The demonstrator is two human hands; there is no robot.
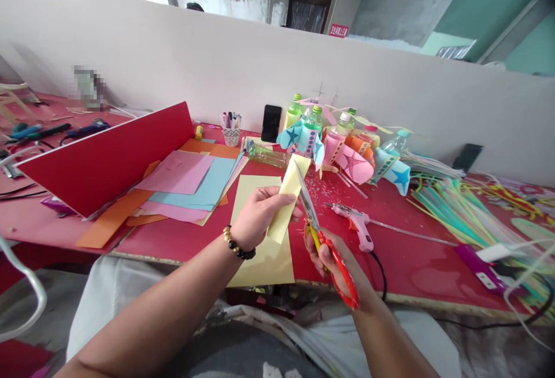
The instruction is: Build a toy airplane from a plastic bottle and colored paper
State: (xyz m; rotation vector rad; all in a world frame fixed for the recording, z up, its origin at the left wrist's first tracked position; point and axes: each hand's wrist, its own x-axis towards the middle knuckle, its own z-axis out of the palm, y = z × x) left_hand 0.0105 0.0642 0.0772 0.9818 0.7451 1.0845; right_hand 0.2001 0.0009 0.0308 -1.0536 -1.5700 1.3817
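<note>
In my left hand [265, 211] is a narrow strip of pale yellow paper [282, 220], pinched between thumb and fingers and tilted upward. My right hand [326, 254] grips scissors [310, 202] with red and yellow handles. Their blades point up and left and lie over the strip's upper part; I cannot tell whether they are cutting into it. Beneath my left hand a larger pale yellow sheet [264, 265] lies on the red table [407, 251]. A pink glue gun [358, 225] rests just right of the scissors.
Pink [177, 173] and blue sheets [203, 187] lie left, beside an upright red board [117, 158]. Behind are a pen cup [231, 135], a phone [271, 123], a clear bottle lying down [271, 156] and several paper-decorated bottles [310, 141]. Coloured strips [451, 210] and a purple power strip [485, 268] lie right.
</note>
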